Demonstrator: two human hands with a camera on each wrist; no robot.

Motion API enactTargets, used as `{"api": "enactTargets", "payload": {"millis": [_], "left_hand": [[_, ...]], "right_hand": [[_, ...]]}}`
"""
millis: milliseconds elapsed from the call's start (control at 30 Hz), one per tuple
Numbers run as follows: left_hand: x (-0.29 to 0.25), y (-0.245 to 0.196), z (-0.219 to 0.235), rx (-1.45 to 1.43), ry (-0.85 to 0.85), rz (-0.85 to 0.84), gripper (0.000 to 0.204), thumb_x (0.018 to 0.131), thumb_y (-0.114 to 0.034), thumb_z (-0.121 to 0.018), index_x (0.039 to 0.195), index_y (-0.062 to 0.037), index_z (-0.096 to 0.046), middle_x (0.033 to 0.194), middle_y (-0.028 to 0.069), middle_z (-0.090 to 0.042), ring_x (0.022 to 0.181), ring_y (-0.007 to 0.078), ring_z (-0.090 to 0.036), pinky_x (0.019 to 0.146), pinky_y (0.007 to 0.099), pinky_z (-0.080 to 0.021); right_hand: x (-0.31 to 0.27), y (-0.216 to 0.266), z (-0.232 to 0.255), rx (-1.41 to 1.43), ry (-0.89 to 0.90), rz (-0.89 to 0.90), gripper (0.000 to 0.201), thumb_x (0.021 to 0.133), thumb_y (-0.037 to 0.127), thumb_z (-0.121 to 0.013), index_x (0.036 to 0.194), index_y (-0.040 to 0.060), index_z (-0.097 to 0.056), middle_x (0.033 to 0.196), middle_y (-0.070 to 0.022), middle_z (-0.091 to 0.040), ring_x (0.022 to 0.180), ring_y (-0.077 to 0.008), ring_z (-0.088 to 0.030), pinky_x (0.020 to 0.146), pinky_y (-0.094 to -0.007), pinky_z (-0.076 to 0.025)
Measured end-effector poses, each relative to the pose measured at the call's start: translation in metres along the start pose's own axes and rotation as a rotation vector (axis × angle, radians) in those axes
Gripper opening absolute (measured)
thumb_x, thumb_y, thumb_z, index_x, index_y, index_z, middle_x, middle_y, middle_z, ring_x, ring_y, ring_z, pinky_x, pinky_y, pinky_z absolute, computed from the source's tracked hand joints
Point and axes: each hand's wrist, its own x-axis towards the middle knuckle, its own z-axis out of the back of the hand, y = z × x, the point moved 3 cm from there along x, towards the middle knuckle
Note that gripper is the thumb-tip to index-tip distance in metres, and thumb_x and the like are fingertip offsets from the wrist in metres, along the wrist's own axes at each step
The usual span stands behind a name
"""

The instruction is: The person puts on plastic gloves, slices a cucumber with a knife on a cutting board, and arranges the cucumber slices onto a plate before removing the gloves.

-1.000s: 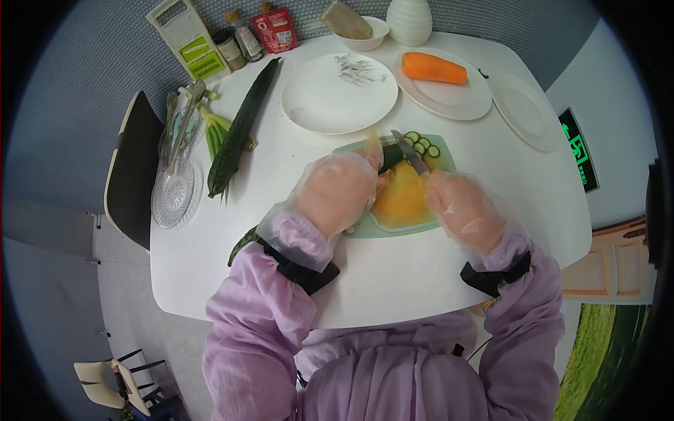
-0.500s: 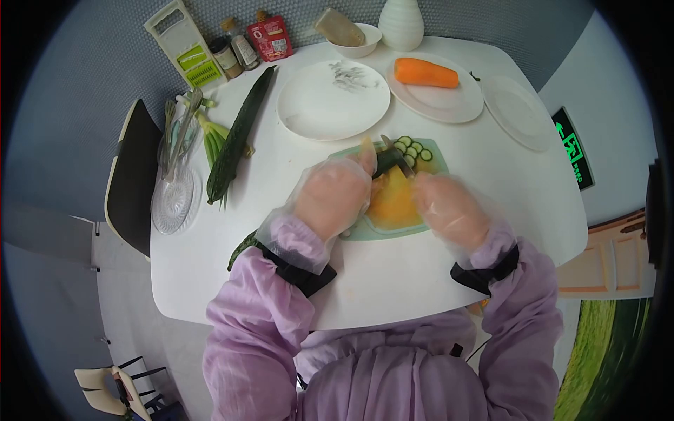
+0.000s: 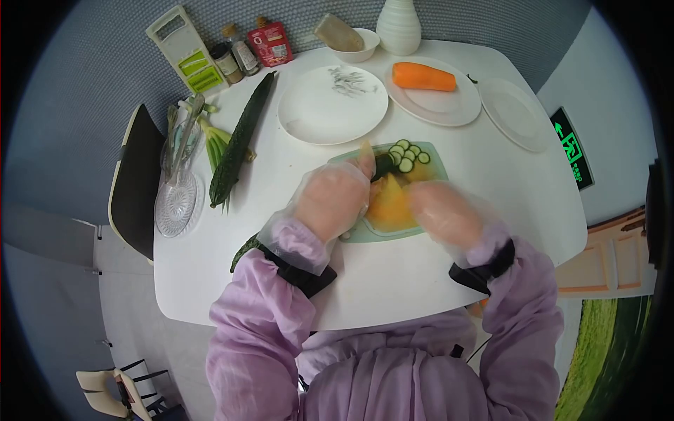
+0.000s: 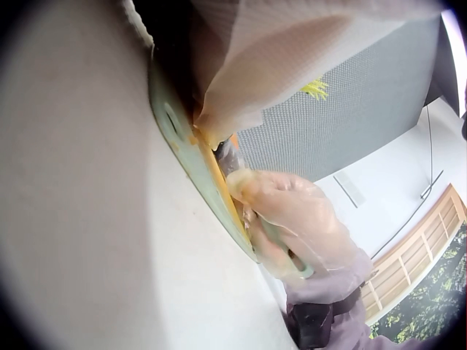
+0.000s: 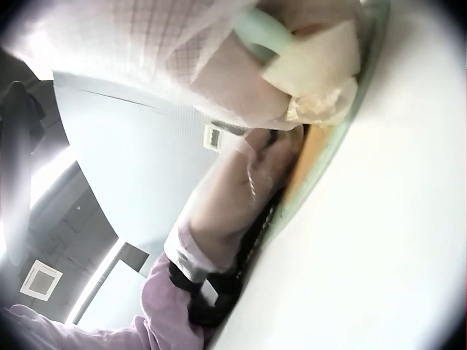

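Note:
On a pale green cutting board (image 3: 358, 231) with a yellow-orange middle lies a dark green cucumber piece (image 3: 382, 167). My left hand (image 3: 328, 201), in a clear plastic glove, holds it at the cut end's near side. Several round cucumber slices (image 3: 407, 154) lie at the board's far right. The gloved right hand (image 3: 444, 212) grips a knife, whose pale green handle (image 4: 273, 237) shows in the left wrist view; its blade (image 4: 229, 157) points toward the left hand. From the head view the knife is mostly hidden. The right wrist view shows the green handle (image 5: 263, 33) within the right hand's fingers.
A long whole cucumber (image 3: 242, 140) and green stalks (image 3: 215, 144) lie left. Behind the board are a white plate (image 3: 330, 119) and a carrot (image 3: 423, 76) on another plate. Another cucumber (image 3: 243, 254) shows beside the left sleeve. Glass dishes (image 3: 175, 207) stand at the left edge.
My right hand has moved left toward the cucumber, and the knife blade, visible before, has dropped from the head view. Another slice now lies beside the cut end. The left hand has barely moved.

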Motion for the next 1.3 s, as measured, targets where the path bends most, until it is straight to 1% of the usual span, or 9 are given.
{"api": "enactTargets", "payload": {"millis": [33, 100, 200, 300, 600, 700, 1133, 1200, 1300], "left_hand": [[0.0, -0.001, 0.0, 0.036, -0.015, -0.015, 0.05, 0.088, -0.028, -0.051, 0.126, 0.0034, -0.042, 0.073, 0.0093, -0.056, 0.067, 0.0244, -0.058, 0.057, 0.0363, -0.047], [0.001, 0.0, -0.002, 0.022, 0.002, -0.013, 0.049, 0.088, -0.028, -0.051, 0.125, 0.0032, -0.043, 0.074, 0.0094, -0.056, 0.067, 0.0248, -0.058, 0.057, 0.0364, -0.047], [0.002, 0.0, 0.001, -0.013, 0.027, 0.0, 0.046, 0.086, -0.026, -0.053, 0.121, 0.0036, -0.046, 0.076, 0.0102, -0.058, 0.07, 0.026, -0.059, 0.059, 0.0375, -0.048], [0.002, -0.001, 0.004, -0.021, 0.041, 0.024, 0.045, 0.085, -0.024, -0.055, 0.118, 0.0041, -0.048, 0.078, 0.0109, -0.059, 0.072, 0.0268, -0.061, 0.061, 0.0385, -0.049], [0.001, -0.001, 0.002, -0.026, 0.021, 0.025, 0.044, 0.083, -0.026, -0.057, 0.116, 0.0031, -0.05, 0.077, 0.0108, -0.059, 0.071, 0.0262, -0.061, 0.061, 0.0381, -0.049], [0.001, 0.0, 0.001, -0.021, 0.011, 0.008, 0.046, 0.085, -0.026, -0.056, 0.119, 0.0042, -0.047, 0.074, 0.0107, -0.058, 0.068, 0.0266, -0.06, 0.059, 0.0381, -0.048], [0.0, 0.0, 0.005, -0.065, -0.014, -0.01, 0.049, 0.087, -0.025, -0.055, 0.123, 0.0058, -0.044, 0.073, 0.011, -0.057, 0.067, 0.0265, -0.059, 0.056, 0.0383, -0.047], [0.0, -0.001, 0.004, -0.047, -0.018, -0.012, 0.049, 0.087, -0.026, -0.054, 0.123, 0.0057, -0.044, 0.073, 0.0107, -0.057, 0.067, 0.0265, -0.059, 0.056, 0.0382, -0.047], [0.001, -0.001, 0.004, -0.041, -0.012, -0.014, 0.05, 0.087, -0.027, -0.054, 0.124, 0.0053, -0.043, 0.073, 0.0101, -0.057, 0.066, 0.0262, -0.058, 0.056, 0.0378, -0.047]], "right_hand": [[0.002, 0.002, 0.003, -0.001, -0.006, -0.004, 0.014, 0.083, 0.014, -0.052, 0.085, 0.0001, -0.054, 0.076, -0.0176, -0.057, 0.073, -0.0385, -0.054, 0.065, -0.0466, -0.043], [0.009, 0.002, 0.002, -0.04, 0.237, -0.2, 0.016, 0.084, 0.015, -0.052, 0.089, 0.0004, -0.056, 0.08, -0.0177, -0.059, 0.077, -0.0383, -0.055, 0.069, -0.0456, -0.044], [0.003, -0.001, 0.005, -0.058, 0.307, -0.23, 0.016, 0.087, 0.016, -0.051, 0.09, 0.001, -0.056, 0.084, -0.0173, -0.057, 0.08, -0.0378, -0.052, 0.07, -0.0446, -0.042], [-0.01, -0.01, 0.004, 0.04, 0.148, -0.208, 0.017, 0.088, 0.017, -0.05, 0.089, 0.0006, -0.056, 0.083, -0.0183, -0.057, 0.079, -0.038, -0.052, 0.069, -0.0451, -0.042], [0.0, -0.004, 0.012, 0.052, 0.142, -0.326, 0.017, 0.087, 0.017, -0.049, 0.082, 0.0009, -0.052, 0.071, -0.0205, -0.056, 0.068, -0.0407, -0.054, 0.06, -0.0449, -0.042], [0.008, 0.005, 0.015, -0.014, 0.196, -0.433, 0.014, 0.084, 0.014, -0.052, 0.08, 0.0014, -0.053, 0.074, -0.0184, -0.057, 0.073, -0.0397, -0.054, 0.065, -0.0474, -0.042], [0.011, 0.008, 0.013, -0.066, 0.182, -0.443, 0.013, 0.083, 0.013, -0.053, 0.078, 0.0008, -0.052, 0.069, -0.0189, -0.057, 0.07, -0.0397, -0.055, 0.063, -0.0468, -0.043], [0.009, 0.004, 0.01, -0.033, 0.11, -0.284, 0.013, 0.083, 0.013, -0.053, 0.079, 0.0012, -0.051, 0.068, -0.0183, -0.055, 0.069, -0.0396, -0.053, 0.062, -0.0467, -0.042], [0.01, 0.003, 0.005, 0.001, 0.103, -0.254, 0.012, 0.083, 0.012, -0.052, 0.08, 0.0012, -0.05, 0.069, -0.0181, -0.054, 0.069, -0.0394, -0.052, 0.061, -0.047, -0.041]]}}
